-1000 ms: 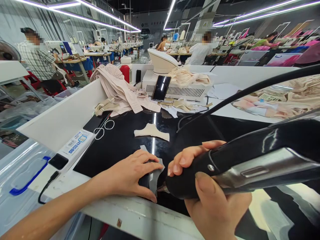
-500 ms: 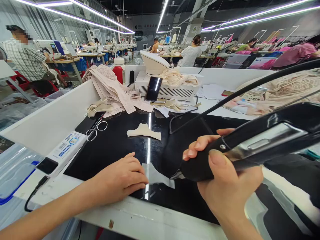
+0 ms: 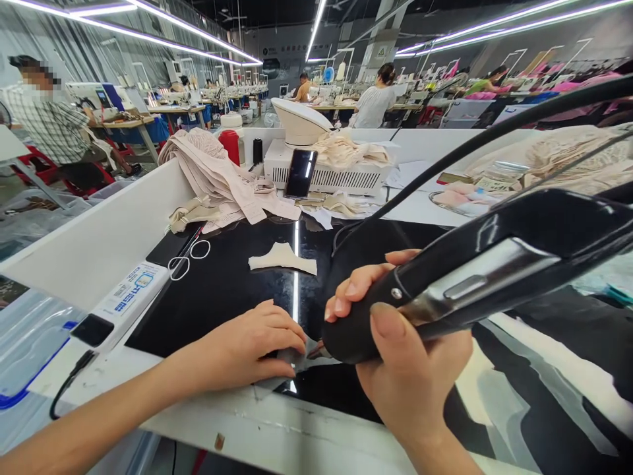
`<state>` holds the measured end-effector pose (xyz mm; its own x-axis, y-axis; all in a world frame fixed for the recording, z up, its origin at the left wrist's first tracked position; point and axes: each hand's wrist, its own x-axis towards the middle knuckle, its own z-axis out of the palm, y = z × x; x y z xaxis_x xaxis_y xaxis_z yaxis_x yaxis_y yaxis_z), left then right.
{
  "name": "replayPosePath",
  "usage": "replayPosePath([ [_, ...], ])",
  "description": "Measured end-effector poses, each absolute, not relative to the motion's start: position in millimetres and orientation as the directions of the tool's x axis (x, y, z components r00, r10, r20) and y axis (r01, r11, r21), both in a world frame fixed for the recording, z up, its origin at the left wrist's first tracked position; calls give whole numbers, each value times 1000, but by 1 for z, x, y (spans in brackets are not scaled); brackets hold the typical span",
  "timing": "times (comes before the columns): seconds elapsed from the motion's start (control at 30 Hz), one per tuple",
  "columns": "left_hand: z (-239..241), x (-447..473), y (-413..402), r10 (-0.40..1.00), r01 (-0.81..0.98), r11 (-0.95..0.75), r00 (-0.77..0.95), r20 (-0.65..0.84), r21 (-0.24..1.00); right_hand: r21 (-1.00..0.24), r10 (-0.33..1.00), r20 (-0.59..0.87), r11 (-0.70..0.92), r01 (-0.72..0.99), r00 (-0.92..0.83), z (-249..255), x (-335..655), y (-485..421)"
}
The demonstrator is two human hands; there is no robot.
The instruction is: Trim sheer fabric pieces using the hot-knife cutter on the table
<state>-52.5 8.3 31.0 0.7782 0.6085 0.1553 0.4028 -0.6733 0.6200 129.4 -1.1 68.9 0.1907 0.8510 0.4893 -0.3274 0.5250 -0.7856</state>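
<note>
Over black mat (image 3: 222,290): left hand (image 3: 250,342) arched, thumb (image 3: 277,369) parted; right hand (image 3: 413,376) clasping black tool (image 3: 465,280).

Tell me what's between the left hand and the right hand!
The head view shows a see-through grey piece at the left hand, then the metal tip of the tool that the right hand holds.
</note>
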Motion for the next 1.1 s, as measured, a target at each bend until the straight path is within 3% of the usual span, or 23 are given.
replayPosePath([
  [0.3, 32, -48, 9, 622, 430, -661, 773, 128, 615, -768, 851, 502, 521, -373, 155, 63, 126, -4],
  [0.73, 34, -49, 10, 631, 439, -642, 768, 109, 628, -789, 846, 513, 532, -307, 145, 63, 135, -5],
  [0.93, 32, -54, 10, 625, 457, -691, 768, 144, 561, -798, 842, 508, 539, -267, 181, 63, 134, -4],
  [1.1, 38, -61, 8, 595, 455, -683, 800, 75, 571, -800, 836, 509, 547, -248, 204, 64, 139, 1],
])
